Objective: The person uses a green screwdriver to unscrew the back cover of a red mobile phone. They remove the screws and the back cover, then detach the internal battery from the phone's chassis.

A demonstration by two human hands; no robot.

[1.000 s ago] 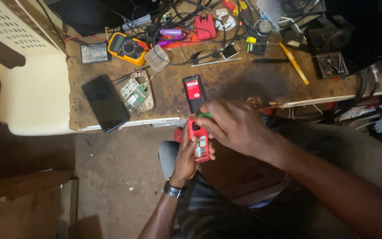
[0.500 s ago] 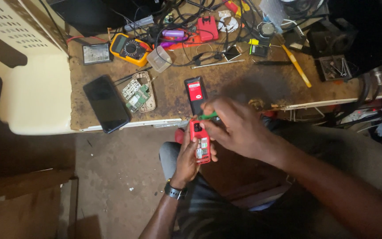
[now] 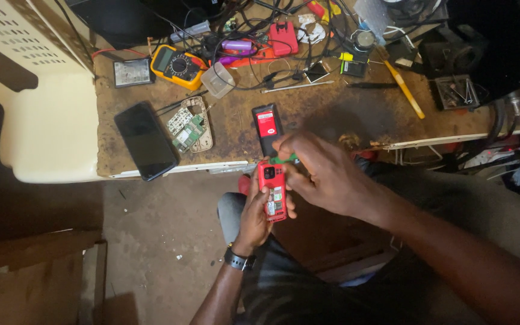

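1. The left hand (image 3: 259,210) is nearest the camera, over the person's lap just below the table edge. It wears a dark wristband (image 3: 238,259) and its fingers are wrapped around a small red phone (image 3: 272,191), which is held upright with its opened back facing up.
2. The right hand (image 3: 326,174) sits just above and to the right of that phone, fingers curled and pinched on a thin green tool (image 3: 284,160). The tool's tip meets the phone's upper end; how far it goes in cannot be told.
3. Directly beyond the phone, on the worn brown table (image 3: 332,117), lies a black cover with a red label (image 3: 267,127), close to the table's near edge and almost touching the right hand's fingertips.
4. To the left on the table lies a bare circuit board inside a pale phone frame (image 3: 191,124), and further left a large black smartphone (image 3: 145,140) lies screen up, its corner hanging over the edge.
5. Farther back stand a yellow multimeter (image 3: 177,65), a small clear plastic cup (image 3: 218,80) and a red device (image 3: 283,37) among tangled black cables.
6. On the right a yellow-handled tool (image 3: 404,90) lies slanted, near a small tray of parts (image 3: 456,91).
7. A cream plastic chair (image 3: 37,102) stands at the table's left end.
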